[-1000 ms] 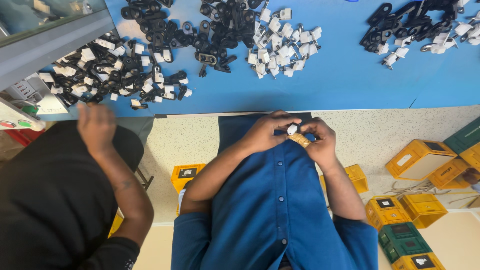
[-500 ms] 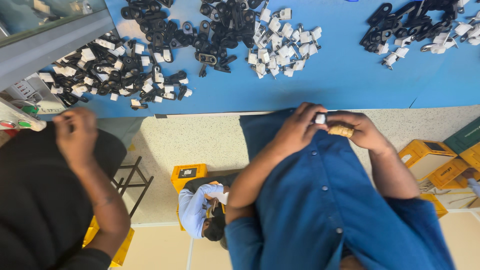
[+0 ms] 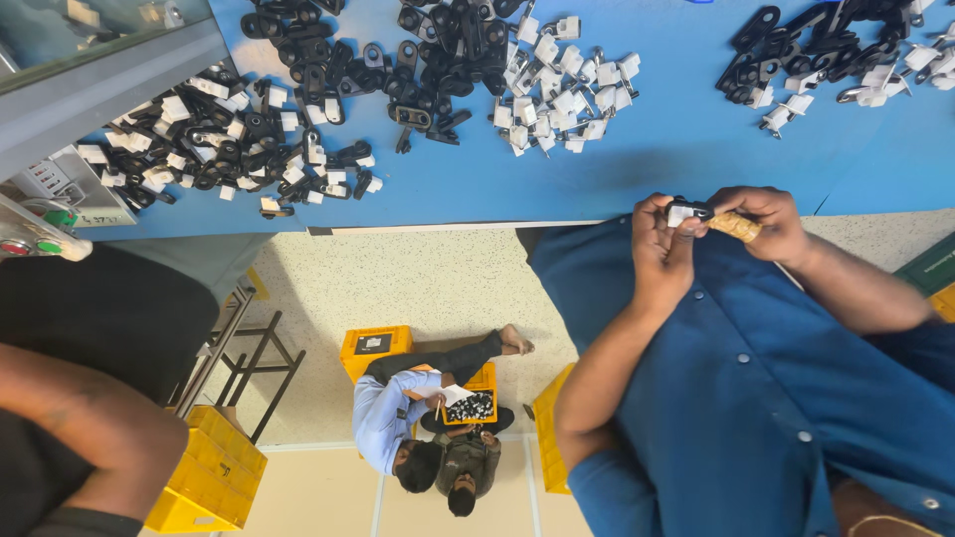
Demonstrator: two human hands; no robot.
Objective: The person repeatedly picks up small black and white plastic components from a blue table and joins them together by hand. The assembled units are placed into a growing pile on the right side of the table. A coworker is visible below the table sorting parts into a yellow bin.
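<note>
Looking down, head view. Both hands were raised off the blue table [image 3: 637, 179], just past its near edge and over the blue shirt [image 3: 756, 398]. Judged: parts were worked close to the body for a clear sight line.

- Left hand [image 3: 665, 254]: fingers closed around a small white part [image 3: 682, 212], pinched at the fingertips with a black piece on its top. The part sat between the two hands, clear of the table, beyond the near edge towards the right corner.
- Right hand [image 3: 774, 221]: closed on a tan-handled tool [image 3: 737, 227], its tip pointed at the white part. Contact between tip and part could not be resolved.
- The grips probably fitted the work: one hand steadying, the other driving the tool.

Stock on the table:
- White pieces [image 3: 567, 99] heaped at mid-surface, black pieces [image 3: 438, 50] just beside them towards the far edge.
- A mixed black-and-white heap [image 3: 239, 139] lay towards the left edge.
- Another mixed heap [image 3: 836, 55] lay at the far right corner.
- The heaps were kept apart, likely sorted by kind and within reach.

A grey control box [image 3: 40, 224] with a red and a green button stood at the left edge. A co-worker's arm [image 3: 90, 418] showed at lower left, above yellow crates [image 3: 204, 477]. Two people sat on the floor [image 3: 428, 428] beside a yellow crate of small parts [image 3: 473, 403].
</note>
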